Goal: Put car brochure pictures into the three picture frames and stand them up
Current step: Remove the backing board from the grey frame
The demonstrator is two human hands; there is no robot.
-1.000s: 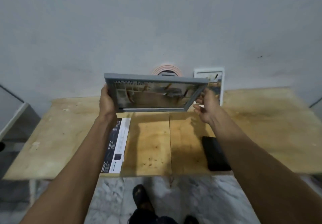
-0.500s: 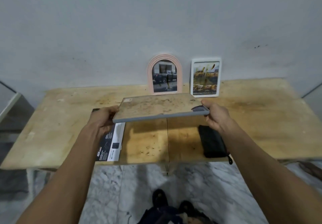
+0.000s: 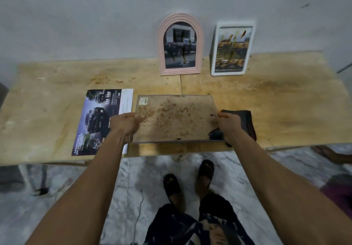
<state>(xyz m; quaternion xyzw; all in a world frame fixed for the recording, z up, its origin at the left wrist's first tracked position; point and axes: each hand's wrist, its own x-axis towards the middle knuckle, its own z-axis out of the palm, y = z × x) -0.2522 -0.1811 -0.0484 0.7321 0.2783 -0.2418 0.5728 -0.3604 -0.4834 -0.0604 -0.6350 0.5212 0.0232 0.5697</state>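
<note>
Head view: grey frame [image 3: 175, 118] lying face-down near the front edge of the wooden counter [image 3: 276, 96], both hands gripping it.

Left hand [image 3: 124, 123] is holding the frame's left edge, fingers curled around it; right hand [image 3: 227, 125] is pinching the right edge, thumb on top. Brown stained backing is facing up. Car brochure [image 3: 101, 119] is lying flat just left of the frame. Black pouch [image 3: 245, 122] is sitting just right, partly under the right hand. Pink arched frame [image 3: 180, 44] and white frame [image 3: 231, 49] are standing upright against the wall, each showing a vehicle picture.
</note>
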